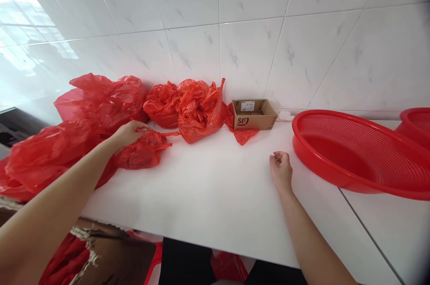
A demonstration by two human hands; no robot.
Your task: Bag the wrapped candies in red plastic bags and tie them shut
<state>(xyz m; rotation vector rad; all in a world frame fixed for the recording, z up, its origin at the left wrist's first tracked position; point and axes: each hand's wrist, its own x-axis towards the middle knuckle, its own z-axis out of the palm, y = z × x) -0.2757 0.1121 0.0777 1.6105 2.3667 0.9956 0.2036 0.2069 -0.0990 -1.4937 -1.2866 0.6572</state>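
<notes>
Left hand [127, 134] is over at the left side of the tabletop [208, 195], on the small knotted red bag [143, 155]. Its fingers [137, 124] sit narrow at the bag's upper part; cannot tell if they grip the plastic or only touch it. The small bag lies on the tabletop, in front of the middle red bags [198, 110] and against the big pile of red bags [110, 101] at far left.

Right hand [282, 170] is at the right side, near the tabletop surface, well apart from the left. Fingers curled in, narrow; cannot tell if anything is inside the curl. Nearest thing is the large red basket [329, 181], just beside it on the right.

Small cardboard box [257, 122] stands open-topped near the wall [248, 61], "SF" printed on front, white label inside. A flat piece of red plastic [247, 136] sticks out in front of it; a crumpled white item [285, 116] lies to its right. 2nd red basket [418, 119] is at the right edge, partly cut off. Wall is pale tile with grey marks. Below the tabletop at left, a torn-edged carton [117, 258] holds red stuff [63, 260], too unclear to identify.
</notes>
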